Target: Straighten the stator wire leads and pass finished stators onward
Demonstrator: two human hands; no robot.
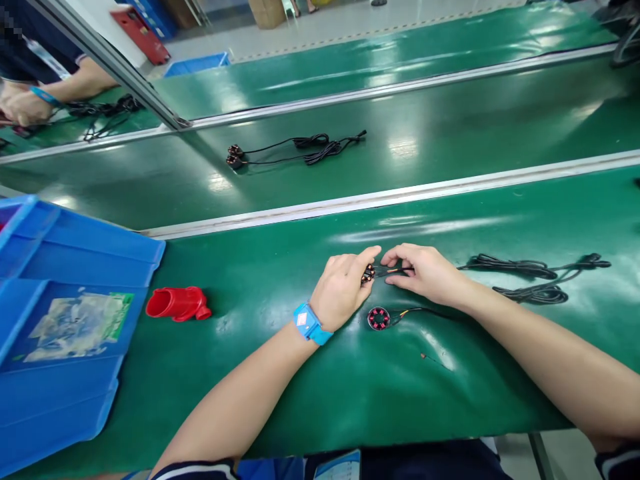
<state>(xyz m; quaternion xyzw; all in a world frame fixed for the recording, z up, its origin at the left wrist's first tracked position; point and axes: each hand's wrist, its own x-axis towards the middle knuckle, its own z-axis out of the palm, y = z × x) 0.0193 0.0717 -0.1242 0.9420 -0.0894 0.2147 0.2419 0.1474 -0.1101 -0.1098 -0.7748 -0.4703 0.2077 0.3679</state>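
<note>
My left hand [343, 283], with a blue strap on its wrist, is closed around a small motor stator [369, 273] with copper windings; the fingers partly hide it. Thin wires run from this stator to the right into a black cable [404, 269]. My right hand [425, 272] has its fingers curled round that cable, close to the wires. Just below the hands, a second round stator [379, 319] with dark red windings lies face up on the green mat. Its cable [425, 311] passes beneath my right forearm.
Bundled black cables [530, 280] lie right of my hands. A red plastic pipe fitting [179, 304] stands on the left beside blue bins [75, 320]. Beyond the metal rail [400, 193] lie two more stators with cables [235, 157]. A co-worker's hand [27, 107] is at upper left.
</note>
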